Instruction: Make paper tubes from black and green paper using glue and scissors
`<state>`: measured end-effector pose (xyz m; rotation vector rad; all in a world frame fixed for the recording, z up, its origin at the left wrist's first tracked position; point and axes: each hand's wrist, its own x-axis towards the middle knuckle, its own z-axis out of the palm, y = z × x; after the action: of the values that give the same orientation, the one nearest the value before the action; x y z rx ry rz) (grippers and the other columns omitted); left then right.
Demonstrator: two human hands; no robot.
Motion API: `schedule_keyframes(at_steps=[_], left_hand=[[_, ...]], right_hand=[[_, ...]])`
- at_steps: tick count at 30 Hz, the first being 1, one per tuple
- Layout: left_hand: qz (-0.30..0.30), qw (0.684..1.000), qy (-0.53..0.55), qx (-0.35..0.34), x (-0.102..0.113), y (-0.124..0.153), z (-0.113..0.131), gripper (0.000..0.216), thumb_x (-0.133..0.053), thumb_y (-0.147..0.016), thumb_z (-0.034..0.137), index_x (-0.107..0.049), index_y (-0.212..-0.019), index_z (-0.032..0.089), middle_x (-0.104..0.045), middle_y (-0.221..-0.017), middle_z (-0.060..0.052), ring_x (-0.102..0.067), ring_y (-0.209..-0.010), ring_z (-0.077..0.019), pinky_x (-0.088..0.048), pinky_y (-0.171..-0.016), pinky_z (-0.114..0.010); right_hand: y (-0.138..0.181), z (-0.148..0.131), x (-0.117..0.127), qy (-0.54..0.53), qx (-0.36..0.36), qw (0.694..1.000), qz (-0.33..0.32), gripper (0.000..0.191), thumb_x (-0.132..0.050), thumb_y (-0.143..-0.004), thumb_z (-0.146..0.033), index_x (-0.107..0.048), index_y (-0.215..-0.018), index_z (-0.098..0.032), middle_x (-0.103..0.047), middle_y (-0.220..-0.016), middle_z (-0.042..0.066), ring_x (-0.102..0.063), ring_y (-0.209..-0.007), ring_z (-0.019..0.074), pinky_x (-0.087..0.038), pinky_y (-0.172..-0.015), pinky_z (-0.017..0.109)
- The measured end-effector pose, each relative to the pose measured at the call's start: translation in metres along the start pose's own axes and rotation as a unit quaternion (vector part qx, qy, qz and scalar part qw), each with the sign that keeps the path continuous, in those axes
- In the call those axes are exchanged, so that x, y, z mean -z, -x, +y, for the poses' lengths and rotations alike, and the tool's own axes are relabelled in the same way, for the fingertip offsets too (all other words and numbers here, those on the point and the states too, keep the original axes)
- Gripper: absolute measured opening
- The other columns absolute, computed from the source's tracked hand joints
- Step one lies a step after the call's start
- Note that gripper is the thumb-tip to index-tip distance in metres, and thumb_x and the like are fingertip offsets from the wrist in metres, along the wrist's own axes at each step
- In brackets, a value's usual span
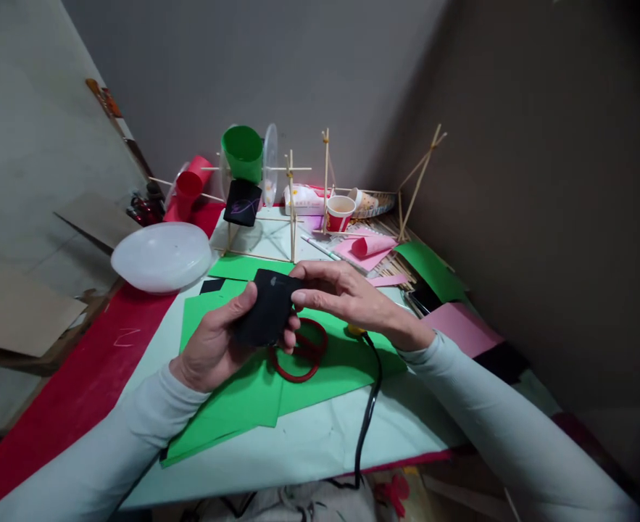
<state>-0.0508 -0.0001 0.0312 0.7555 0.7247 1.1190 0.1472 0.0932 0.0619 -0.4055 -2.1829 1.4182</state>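
My left hand (214,344) is closed around a rolled piece of black paper (265,308), thumb on top. My right hand (346,293) pinches the roll's upper right edge with fingers and thumb. Both hands hover over green paper sheets (238,406) on the pale table (320,442). Red-handled scissors (301,351) lie on the green paper just under my hands. A black cable (368,413) runs from beneath my right wrist toward the near table edge.
A wooden stick frame (292,210) stands behind, carrying a green cup (242,154), a red cup (192,185) and a black cup (242,203). A white bowl (161,256) sits at left. Pink paper (464,326), a red paper cup (340,213) and a wall at right.
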Motion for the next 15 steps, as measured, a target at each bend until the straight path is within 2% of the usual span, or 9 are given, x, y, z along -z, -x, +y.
schedule_keyframes(at_steps=[3,6,9,12,15], left_hand=[[0.004,1.000,-0.011,-0.016,-0.001,0.002,-0.002,0.048,-0.076,-0.085,0.060,-0.073,-0.106,0.017,-0.080,-0.084,-0.007,-0.077,-0.073,-0.0216,-0.063,-0.070,-0.031],[-0.009,0.999,-0.021,-0.027,-0.003,0.005,-0.002,0.046,-0.076,-0.086,0.057,-0.073,-0.107,0.016,-0.080,-0.088,-0.007,-0.077,-0.076,-0.0211,-0.063,-0.073,-0.030],[-0.003,0.999,-0.028,-0.031,-0.007,0.008,-0.002,0.043,-0.075,-0.088,0.055,-0.074,-0.106,0.015,-0.079,-0.091,-0.008,-0.076,-0.073,-0.0206,-0.063,-0.070,-0.030],[0.022,0.999,-0.016,-0.044,-0.012,0.009,-0.001,0.043,-0.076,-0.087,0.054,-0.074,-0.104,0.014,-0.079,-0.092,-0.010,-0.072,-0.067,-0.0193,-0.061,-0.063,-0.029],[0.044,0.997,-0.002,-0.063,-0.016,0.010,0.000,0.041,-0.078,-0.085,0.052,-0.076,-0.100,0.014,-0.078,-0.091,-0.010,-0.070,-0.065,-0.0184,-0.059,-0.061,-0.028]], right_hand=[[0.001,0.004,-0.001,-0.043,-0.008,0.999,0.006,0.030,-0.067,-0.096,-0.049,-0.063,-0.096,-0.019,-0.067,-0.080,-0.001,-0.064,-0.078,0.0162,-0.049,-0.073,0.027],[0.001,0.005,-0.002,-0.042,-0.016,0.999,0.028,0.023,-0.066,-0.097,-0.043,-0.062,-0.095,-0.020,-0.066,-0.079,-0.001,-0.064,-0.078,0.0165,-0.050,-0.072,0.028],[0.000,0.006,-0.004,-0.040,-0.012,0.997,0.060,0.014,-0.067,-0.096,-0.033,-0.063,-0.099,-0.020,-0.066,-0.089,0.000,-0.063,-0.084,0.0161,-0.051,-0.074,0.027],[-0.002,0.008,-0.004,-0.058,0.023,0.993,0.101,0.016,-0.069,-0.094,-0.029,-0.065,-0.105,-0.018,-0.067,-0.104,0.004,-0.063,-0.095,0.0169,-0.052,-0.080,0.027],[-0.004,0.011,-0.002,-0.073,0.038,0.985,0.151,0.016,-0.069,-0.096,-0.028,-0.067,-0.107,-0.016,-0.068,-0.106,0.004,-0.063,-0.091,0.0137,-0.051,-0.077,0.024]])
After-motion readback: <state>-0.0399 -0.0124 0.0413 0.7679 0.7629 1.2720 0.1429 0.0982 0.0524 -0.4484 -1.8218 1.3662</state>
